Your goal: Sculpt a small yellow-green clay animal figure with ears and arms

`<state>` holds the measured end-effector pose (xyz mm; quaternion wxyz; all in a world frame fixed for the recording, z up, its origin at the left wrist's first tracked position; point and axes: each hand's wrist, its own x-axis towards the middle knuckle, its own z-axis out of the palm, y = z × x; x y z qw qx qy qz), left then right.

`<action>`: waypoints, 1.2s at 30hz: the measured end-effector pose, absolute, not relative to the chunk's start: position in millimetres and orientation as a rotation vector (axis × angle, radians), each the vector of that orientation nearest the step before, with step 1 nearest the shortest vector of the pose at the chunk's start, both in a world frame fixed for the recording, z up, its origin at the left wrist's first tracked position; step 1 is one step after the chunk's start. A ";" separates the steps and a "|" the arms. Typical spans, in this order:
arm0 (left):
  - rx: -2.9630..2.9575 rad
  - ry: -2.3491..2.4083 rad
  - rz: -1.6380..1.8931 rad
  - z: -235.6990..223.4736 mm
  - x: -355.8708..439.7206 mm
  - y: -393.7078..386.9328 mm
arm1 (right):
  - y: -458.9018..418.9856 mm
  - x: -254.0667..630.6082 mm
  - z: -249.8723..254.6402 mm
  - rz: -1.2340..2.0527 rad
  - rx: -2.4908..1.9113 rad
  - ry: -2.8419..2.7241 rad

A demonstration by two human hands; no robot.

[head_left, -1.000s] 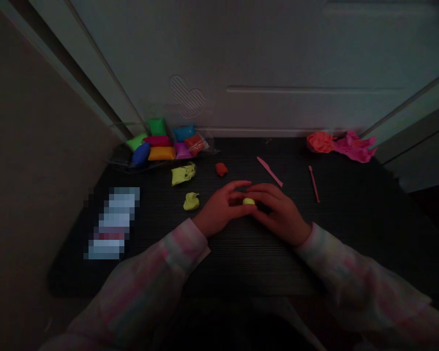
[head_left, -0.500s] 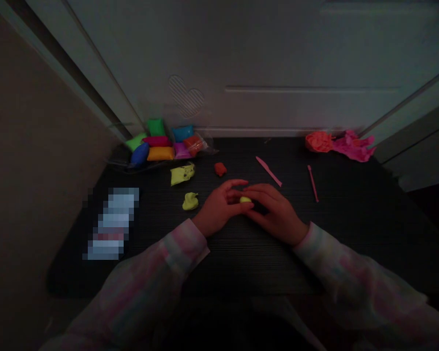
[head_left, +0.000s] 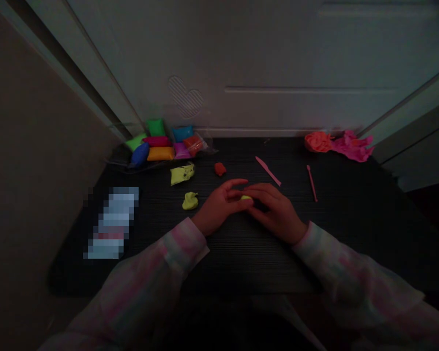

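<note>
Between my two hands is a small piece of yellow modelling clay (head_left: 246,198), mostly covered by fingers. My left hand (head_left: 221,205) grips it from the left, its thumb in front and its index finger stretched out behind. From the other side my right hand (head_left: 274,209) closes its fingers on the same piece. Left of my hands lies a larger yellow clay lump (head_left: 190,201). Behind that lump rests an opened yellow packet (head_left: 182,174). A small red clay lump (head_left: 220,169) sits just beyond my left hand.
A clear bag with several colourful clay packets (head_left: 161,153) lies at the back left. A pink plastic knife (head_left: 268,171) and a thin pink tool (head_left: 312,184) lie beyond my right hand. Crumpled orange and pink material (head_left: 353,145) is at the back right. A blurred-out phone (head_left: 113,222) lies left.
The yellow piece between my hands shows slightly less, with my left thumb covering more of it. Both hands stay in nearly the same place.
</note>
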<state>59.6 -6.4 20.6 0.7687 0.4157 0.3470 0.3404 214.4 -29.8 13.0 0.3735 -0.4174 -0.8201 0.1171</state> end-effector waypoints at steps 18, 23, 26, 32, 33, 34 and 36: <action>0.611 0.539 0.711 21.8 56.4 -6.5 | -32.8 214.4 15.1 0.419 -1.091 -1.975; 0.616 0.558 0.703 22.2 57.2 -6.7 | -32.4 214.2 15.6 0.399 -1.114 -1.982; 0.637 0.576 0.714 20.7 57.6 -6.1 | -33.1 213.8 16.7 0.407 -1.095 -1.997; 0.617 0.561 0.703 23.5 56.1 -6.0 | -35.2 212.9 19.2 0.383 -1.095 -1.965; 0.613 0.557 0.690 23.9 56.0 -5.8 | -35.1 212.8 19.2 0.364 -1.102 -1.965; 0.612 0.554 0.682 23.9 56.0 -5.5 | -34.8 212.8 19.0 0.343 -1.108 -1.968; 0.633 0.587 0.704 22.9 56.4 -4.8 | -34.0 212.7 18.2 0.291 -1.121 -1.978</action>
